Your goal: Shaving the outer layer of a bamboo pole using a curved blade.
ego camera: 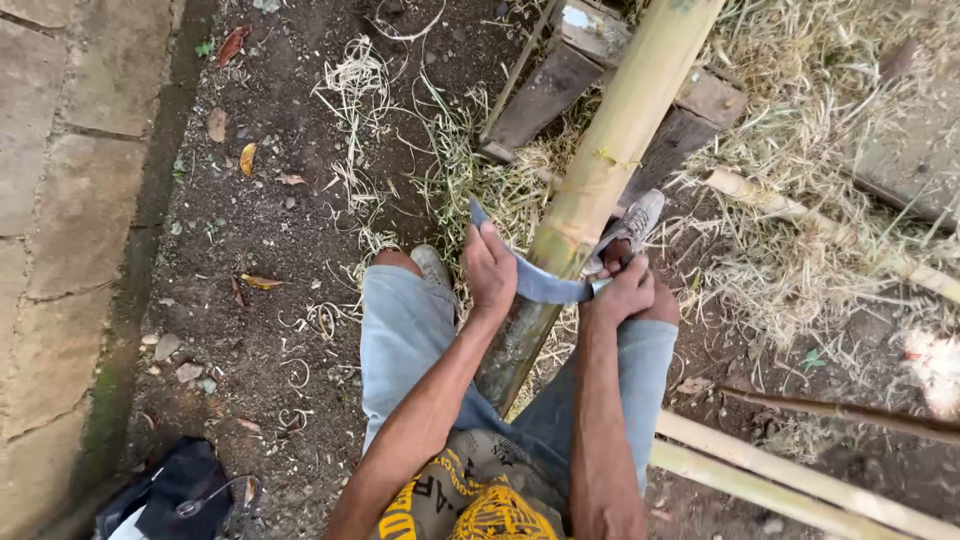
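Dirt yard, straw-strewn: both hands, left [490, 270] and right [625, 292], clench a curved blade [545, 285] crosswise over the bamboo pole [600, 165] slanting away between the knees.

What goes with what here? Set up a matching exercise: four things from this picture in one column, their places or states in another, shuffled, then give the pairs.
Things:
1. left hand
2. right hand
3. bamboo pole
4. dark bag

Places or states:
A. lies on the ground at the bottom left
B. runs slanted between the knees
C. presses the tip end of the curved blade
D. grips the blade's handle end, right of the pole

Pairs: 1-C, 2-D, 3-B, 4-A
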